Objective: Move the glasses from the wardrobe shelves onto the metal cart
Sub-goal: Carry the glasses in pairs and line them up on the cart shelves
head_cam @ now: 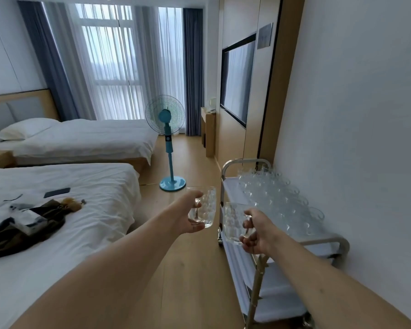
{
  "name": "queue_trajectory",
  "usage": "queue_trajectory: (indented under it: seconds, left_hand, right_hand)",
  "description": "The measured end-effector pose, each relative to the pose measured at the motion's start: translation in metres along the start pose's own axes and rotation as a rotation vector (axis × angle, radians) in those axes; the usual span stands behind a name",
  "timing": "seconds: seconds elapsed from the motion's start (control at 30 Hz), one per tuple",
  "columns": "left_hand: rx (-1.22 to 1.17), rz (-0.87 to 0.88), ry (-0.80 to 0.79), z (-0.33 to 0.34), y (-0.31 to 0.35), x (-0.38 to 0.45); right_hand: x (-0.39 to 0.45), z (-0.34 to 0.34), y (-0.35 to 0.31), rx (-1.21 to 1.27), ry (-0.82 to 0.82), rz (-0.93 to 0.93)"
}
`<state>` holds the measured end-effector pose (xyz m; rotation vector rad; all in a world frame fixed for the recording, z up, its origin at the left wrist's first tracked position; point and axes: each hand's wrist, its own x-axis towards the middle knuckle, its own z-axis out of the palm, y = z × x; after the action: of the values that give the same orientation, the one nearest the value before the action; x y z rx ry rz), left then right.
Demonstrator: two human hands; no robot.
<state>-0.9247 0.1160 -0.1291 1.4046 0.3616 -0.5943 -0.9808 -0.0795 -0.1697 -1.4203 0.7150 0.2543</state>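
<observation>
Head view: each grip around a glass mug, blue fan [166,138] beyond, crowded cart [230,186] alongside.

We identify the location as a hotel-type twin bedroom. Indicators: two beds [81,138] made with white linen, a padded headboard [19,103], full-height window [119,58] with sheer and blue curtains [192,70], a wall-mounted television [237,79], wood flooring [190,157], a pedestal fan [167,141], and a metal service cart [280,233] against the wall.
</observation>
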Motion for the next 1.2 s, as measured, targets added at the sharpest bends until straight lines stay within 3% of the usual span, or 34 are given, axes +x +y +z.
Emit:
queue_trajectory:
  seconds: [0.4, 0.67, 1.0, 1.2]
  left_hand:
    - [0.023, -0.013, 0.030, -0.026, 0.072, 0.142]
    - [0.037, -0.060, 0.044, -0.023, 0.139, 0.254]
    - [0.056, -0.172, 0.046, -0.005, 0.161, 0.378]
    - [0.140, -0.228, 0.038, 0.016, 0.176, 0.450]
  right_hand:
    - [0.147, 0.056, -0.082, 0.000, -0.028, -0.022]
    - [0.271, 0.073, -0.140, 0.003, -0.059, 0.065]
    - [0.378, 0.070, -0.154, 0.006, -0.003, 0.225]
    - [0.426, 0.065, -0.162, 0.081, 0.064, 0.229]
